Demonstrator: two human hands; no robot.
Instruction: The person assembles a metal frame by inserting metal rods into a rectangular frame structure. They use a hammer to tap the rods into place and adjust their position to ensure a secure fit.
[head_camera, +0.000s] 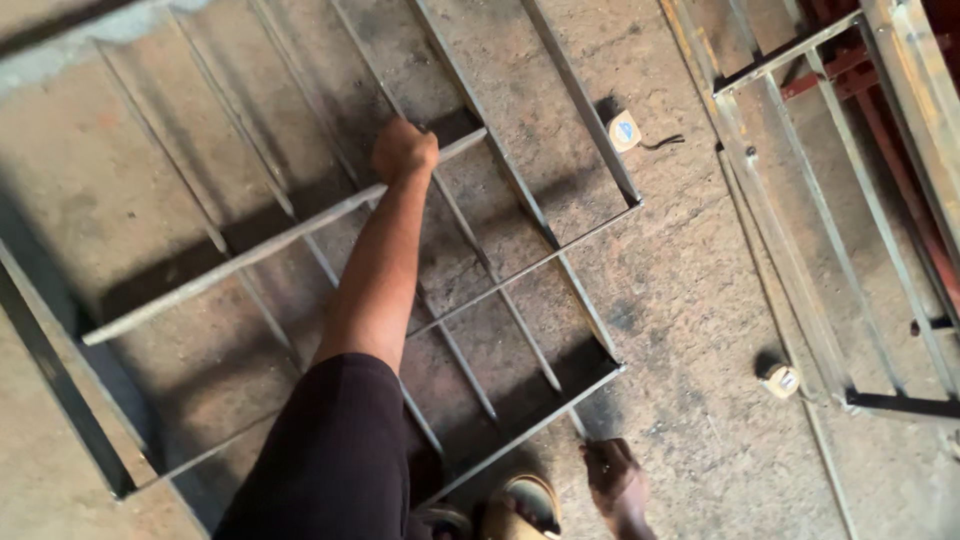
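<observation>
Dim daylight; hard dark shadows are cast left-downward by the metal bars (280, 240) onto the floor (690, 290). Slight motion blur is seen throughout.

Left hand (404, 150) closed around cross bar (280, 238) of metal grille frame (530, 205) lying on concrete floor (690, 290). Right hand (614, 478) low, fingers down beside frame's near corner, grip unclear. Sandalled foot (520, 508) just left of it. Two tape measures (624, 131) (781, 380) on floor. Second metal frame (800, 215) at right.

Head camera, steep downward view, floor (680, 300) close.
</observation>
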